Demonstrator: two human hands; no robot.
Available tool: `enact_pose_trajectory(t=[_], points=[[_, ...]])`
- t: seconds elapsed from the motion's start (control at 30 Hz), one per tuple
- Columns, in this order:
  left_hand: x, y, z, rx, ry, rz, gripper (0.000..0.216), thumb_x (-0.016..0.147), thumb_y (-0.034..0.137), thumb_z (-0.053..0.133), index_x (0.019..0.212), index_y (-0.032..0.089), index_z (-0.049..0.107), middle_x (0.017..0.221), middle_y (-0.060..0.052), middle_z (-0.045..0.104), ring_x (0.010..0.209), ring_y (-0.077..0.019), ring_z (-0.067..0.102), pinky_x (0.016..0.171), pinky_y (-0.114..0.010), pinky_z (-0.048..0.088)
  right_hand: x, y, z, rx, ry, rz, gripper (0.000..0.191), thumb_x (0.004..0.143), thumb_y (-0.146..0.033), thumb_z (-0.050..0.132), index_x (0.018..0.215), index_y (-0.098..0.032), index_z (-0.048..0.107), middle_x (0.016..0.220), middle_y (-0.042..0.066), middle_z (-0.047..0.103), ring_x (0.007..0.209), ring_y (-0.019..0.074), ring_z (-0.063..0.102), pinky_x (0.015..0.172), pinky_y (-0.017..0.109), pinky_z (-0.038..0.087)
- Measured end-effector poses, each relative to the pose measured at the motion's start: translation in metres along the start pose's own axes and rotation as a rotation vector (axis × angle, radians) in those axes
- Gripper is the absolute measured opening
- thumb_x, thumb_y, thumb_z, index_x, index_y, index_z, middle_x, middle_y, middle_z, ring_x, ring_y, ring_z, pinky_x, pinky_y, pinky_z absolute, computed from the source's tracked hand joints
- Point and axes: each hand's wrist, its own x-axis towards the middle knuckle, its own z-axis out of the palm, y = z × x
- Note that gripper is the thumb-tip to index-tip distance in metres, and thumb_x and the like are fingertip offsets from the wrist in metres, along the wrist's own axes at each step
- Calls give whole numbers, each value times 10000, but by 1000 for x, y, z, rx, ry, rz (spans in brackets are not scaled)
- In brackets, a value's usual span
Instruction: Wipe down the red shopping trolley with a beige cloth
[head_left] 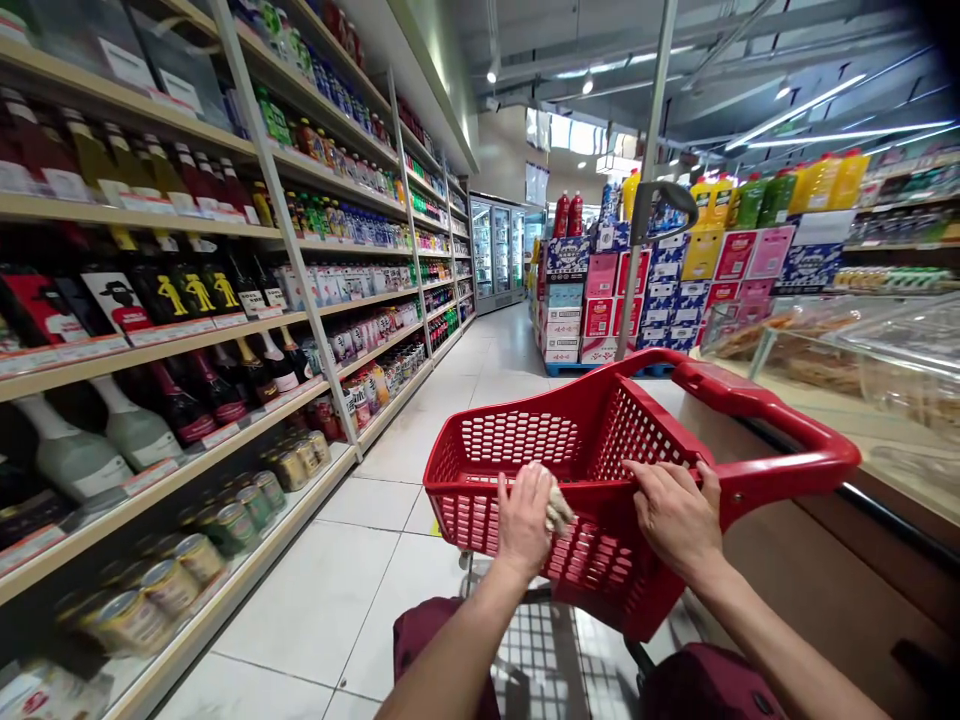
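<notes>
A red plastic shopping basket [525, 440] sits on a cart in front of me, its red handle [780, 420] raised to the right. My left hand [525, 520] rests on the basket's near rim, closed around a small pale crumpled cloth [559, 512]. My right hand [675, 510] lies on the near rim just to the right, fingers bent over the edge and gripping it. The basket looks empty inside.
Long shelves [187, 340] of bottles, cans and packets line the left side of a white-tiled aisle [450, 400]. A counter with clear display cases [862, 370] runs along the right. Stacked boxes and juice bottles [660, 280] stand ahead, with fridges [495, 250] at the far end.
</notes>
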Motion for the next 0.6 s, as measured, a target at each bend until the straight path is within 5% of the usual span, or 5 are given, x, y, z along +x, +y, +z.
enact_pose_trajectory(t=[0.07, 0.17, 0.33, 0.47, 0.6], points=[[5, 27, 9, -22, -38, 6, 627, 721, 292, 550, 1293, 134, 346, 1362, -144, 364, 1266, -281, 294, 1042, -529, 179, 0, -2, -1, -4, 1, 1, 300, 768, -170, 419, 997, -211, 608, 836, 19, 675, 851, 190, 523, 961, 425, 166], [15, 37, 10, -33, -61, -82, 511, 765, 315, 514, 1241, 165, 405, 1240, -129, 493, 1156, -263, 426, 994, -516, 275, -3, -1, -4, -20, 15, 14, 288, 765, -169, 430, 979, -206, 619, 812, 18, 678, 842, 193, 528, 958, 432, 174], [16, -26, -22, -47, -169, 74, 280, 856, 243, 361, 1065, 232, 546, 959, -30, 633, 895, -173, 573, 866, -365, 415, -8, 3, -9, -12, 12, -47, 271, 776, -181, 446, 974, -211, 627, 892, 26, 679, 855, 193, 538, 957, 431, 195], [0, -63, -33, -20, -10, -57, 338, 878, 244, 282, 1056, 240, 570, 1039, -62, 632, 988, -200, 564, 930, -392, 371, -7, -4, -8, 9, 28, -11, 271, 769, -183, 450, 969, -217, 630, 883, 25, 679, 863, 204, 537, 957, 453, 195], [8, -17, 2, -25, 159, -178, 323, 890, 230, 295, 1042, 273, 577, 1084, -31, 625, 1060, -180, 535, 999, -433, 295, -4, -11, -2, 22, 18, -1, 255, 768, -195, 462, 955, -219, 634, 868, 21, 678, 871, 207, 532, 956, 460, 183]])
